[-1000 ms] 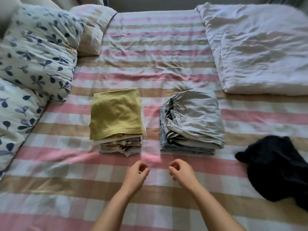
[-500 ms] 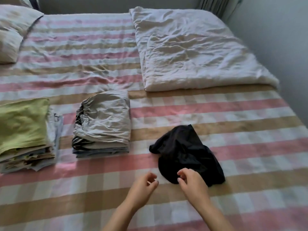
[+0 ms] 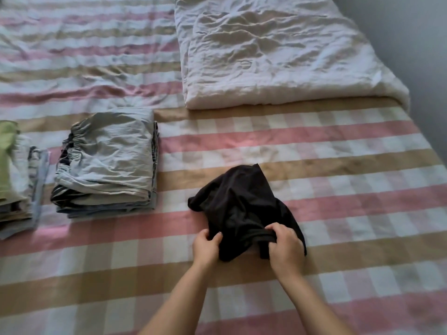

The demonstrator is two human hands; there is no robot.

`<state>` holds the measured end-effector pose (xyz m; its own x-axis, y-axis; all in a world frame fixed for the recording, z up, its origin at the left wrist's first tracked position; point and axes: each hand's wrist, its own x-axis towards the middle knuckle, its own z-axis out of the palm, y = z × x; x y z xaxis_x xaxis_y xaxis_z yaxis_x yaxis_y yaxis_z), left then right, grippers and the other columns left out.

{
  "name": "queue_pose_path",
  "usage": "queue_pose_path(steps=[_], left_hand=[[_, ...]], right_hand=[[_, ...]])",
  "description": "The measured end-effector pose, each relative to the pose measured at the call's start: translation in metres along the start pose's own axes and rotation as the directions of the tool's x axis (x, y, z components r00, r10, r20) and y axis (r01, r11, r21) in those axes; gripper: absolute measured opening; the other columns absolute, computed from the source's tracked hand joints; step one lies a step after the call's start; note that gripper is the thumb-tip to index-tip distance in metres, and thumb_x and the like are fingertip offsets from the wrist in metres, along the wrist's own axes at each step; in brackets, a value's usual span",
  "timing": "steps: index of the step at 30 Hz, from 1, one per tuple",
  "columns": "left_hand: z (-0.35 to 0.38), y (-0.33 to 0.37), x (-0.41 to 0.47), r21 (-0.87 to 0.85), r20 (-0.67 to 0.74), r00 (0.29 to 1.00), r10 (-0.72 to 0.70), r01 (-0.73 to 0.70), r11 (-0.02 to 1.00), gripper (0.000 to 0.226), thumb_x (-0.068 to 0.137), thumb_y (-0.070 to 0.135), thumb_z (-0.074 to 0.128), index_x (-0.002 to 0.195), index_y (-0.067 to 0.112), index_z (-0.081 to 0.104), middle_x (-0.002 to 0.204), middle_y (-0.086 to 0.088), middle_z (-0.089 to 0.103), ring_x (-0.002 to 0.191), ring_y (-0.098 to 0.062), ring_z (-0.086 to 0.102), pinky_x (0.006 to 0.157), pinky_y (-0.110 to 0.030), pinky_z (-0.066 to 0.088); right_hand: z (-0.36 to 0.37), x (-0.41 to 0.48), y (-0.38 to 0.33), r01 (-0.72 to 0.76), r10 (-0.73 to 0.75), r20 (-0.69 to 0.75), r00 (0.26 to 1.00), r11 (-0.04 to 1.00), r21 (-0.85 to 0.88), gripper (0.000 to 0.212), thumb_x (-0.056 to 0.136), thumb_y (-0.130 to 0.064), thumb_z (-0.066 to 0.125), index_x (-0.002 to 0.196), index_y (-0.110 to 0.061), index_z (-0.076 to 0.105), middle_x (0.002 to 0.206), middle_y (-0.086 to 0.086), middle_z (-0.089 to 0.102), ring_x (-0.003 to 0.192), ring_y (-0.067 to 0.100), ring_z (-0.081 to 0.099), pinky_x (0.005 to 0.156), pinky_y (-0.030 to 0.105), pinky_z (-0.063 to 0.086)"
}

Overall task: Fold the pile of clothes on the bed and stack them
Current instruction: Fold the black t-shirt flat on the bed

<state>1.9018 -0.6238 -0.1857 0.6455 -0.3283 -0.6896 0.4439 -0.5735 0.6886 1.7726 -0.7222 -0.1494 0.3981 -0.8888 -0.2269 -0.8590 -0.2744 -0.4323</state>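
Black garment [image 3: 238, 204] lies crumpled on checked bedsheet [image 3: 338, 165], near edge gripped by left hand [image 3: 206, 245] and right hand [image 3: 285, 247], right of grey-topped folded stack [image 3: 108, 163] and green-topped stack [image 3: 9, 170].

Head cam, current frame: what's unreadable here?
1. Green-topped stack: head view, cut off by the left edge.
2. Black garment: head view, crumpled, type unclear; near edge hidden by left hand and right hand gripping it.
3. Grey-topped stack: head view, lower layers show only edges; count unclear.
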Motion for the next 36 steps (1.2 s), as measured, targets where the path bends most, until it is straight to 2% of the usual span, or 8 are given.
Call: queue_pose_path(steps=[4, 10, 17, 21, 26, 29, 32, 36], left_hand=[[-0.034, 0.011, -0.023, -0.047, -0.053, 0.988, 0.148, -0.151, 0.987, 0.01, 0.092, 0.011, 0.053, 0.083, 0.008, 0.051, 0.081, -0.009, 0.056, 0.08, -0.022, 0.052, 0.069, -0.033, 0.041], [-0.136, 0.024, -0.089, 0.075, -0.178, 0.893, 0.414, -0.407, 0.91, 0.018, 0.095, 0.015, 0.048, 0.079, 0.025, 0.048, 0.077, 0.002, 0.056, 0.073, -0.009, 0.053, 0.063, -0.021, 0.04], [-0.278, -0.003, -0.163, 0.076, -0.251, 0.846, 0.47, -0.467, 0.881, 0.017, 0.092, 0.011, 0.052, 0.081, 0.024, 0.056, 0.077, -0.003, 0.062, 0.076, -0.019, 0.059, 0.068, -0.036, 0.046], [-0.337, -0.054, -0.17, 0.162, -0.231, 0.878, 0.418, -0.389, 0.907, 0.015, 0.09, 0.015, 0.055, 0.078, 0.024, 0.057, 0.074, 0.0, 0.064, 0.071, -0.01, 0.061, 0.061, -0.032, 0.048], [-0.361, -0.128, -0.137, 0.38, -0.068, 0.969, 0.236, -0.194, 0.904, 0.004, 0.089, 0.01, 0.056, 0.092, 0.01, 0.055, 0.085, -0.002, 0.061, 0.087, -0.026, 0.058, 0.07, -0.032, 0.043], [-0.368, -0.144, -0.12, 0.561, -0.017, 0.978, 0.208, -0.163, 0.812, 0.028, 0.088, 0.026, 0.059, 0.108, 0.011, 0.047, 0.103, -0.002, 0.053, 0.103, -0.022, 0.051, 0.084, -0.034, 0.043], [-0.368, -0.133, -0.111, 0.746, -0.108, 0.921, 0.375, -0.175, 0.642, 0.051, 0.081, 0.039, 0.064, 0.117, 0.011, 0.04, 0.115, -0.006, 0.04, 0.112, -0.025, 0.036, 0.097, -0.039, 0.031], [-0.337, -0.103, -0.098, 0.747, 0.119, 0.779, 0.616, -0.479, 0.462, 0.045, 0.079, 0.021, 0.068, 0.119, 0.007, 0.052, 0.119, -0.011, 0.051, 0.112, -0.031, 0.046, 0.096, -0.044, 0.04]], right_hand=[[-0.025, -0.012, -0.022, 0.042, -0.038, -0.019, 0.999, 0.956, 0.29, 0.035, 0.072, 0.011, 0.048, 0.087, -0.016, 0.064, 0.076, -0.001, 0.065, 0.073, 0.023, 0.059, 0.06, 0.033, 0.042], [-0.059, -0.066, -0.084, 0.119, -0.161, 0.064, 0.985, 0.898, 0.424, 0.028, 0.076, 0.008, 0.05, 0.08, -0.017, 0.063, 0.068, -0.008, 0.064, 0.065, 0.007, 0.058, 0.056, 0.024, 0.042], [-0.059, -0.145, -0.159, 0.126, -0.285, 0.25, 0.925, 0.853, 0.506, 0.017, 0.073, 0.0, 0.051, 0.068, -0.015, 0.056, 0.063, 0.002, 0.059, 0.059, 0.013, 0.053, 0.055, 0.027, 0.039], [0.001, -0.173, -0.19, 0.084, -0.253, 0.379, 0.89, 0.908, 0.41, 0.022, 0.074, 0.006, 0.052, 0.071, -0.015, 0.059, 0.071, 0.005, 0.063, 0.072, 0.015, 0.057, 0.066, 0.03, 0.043], [0.085, -0.199, -0.192, -0.016, -0.01, 0.417, 0.909, 0.998, 0.058, 0.027, 0.077, -0.006, 0.05, 0.093, -0.024, 0.059, 0.099, 0.004, 0.067, 0.093, 0.027, 0.06, 0.078, 0.035, 0.049], [0.099, -0.213, -0.18, -0.067, 0.037, 0.371, 0.928, 0.995, 0.068, 0.033, 0.083, -0.02, 0.059, 0.115, -0.02, 0.054, 0.114, 0.006, 0.063, 0.105, 0.027, 0.057, 0.086, 0.036, 0.046], [0.091, -0.22, -0.158, -0.128, 0.097, 0.306, 0.947, 0.988, 0.081, 0.064, 0.077, -0.03, 0.072, 0.133, -0.016, 0.043, 0.127, 0.008, 0.055, 0.118, 0.029, 0.05, 0.096, 0.04, 0.042], [0.086, -0.231, -0.129, -0.335, 0.247, 0.337, 0.909, 0.913, 0.234, 0.07, 0.08, -0.019, 0.071, 0.139, -0.01, 0.034, 0.136, 0.013, 0.047, 0.124, 0.027, 0.045, 0.096, 0.033, 0.037]])
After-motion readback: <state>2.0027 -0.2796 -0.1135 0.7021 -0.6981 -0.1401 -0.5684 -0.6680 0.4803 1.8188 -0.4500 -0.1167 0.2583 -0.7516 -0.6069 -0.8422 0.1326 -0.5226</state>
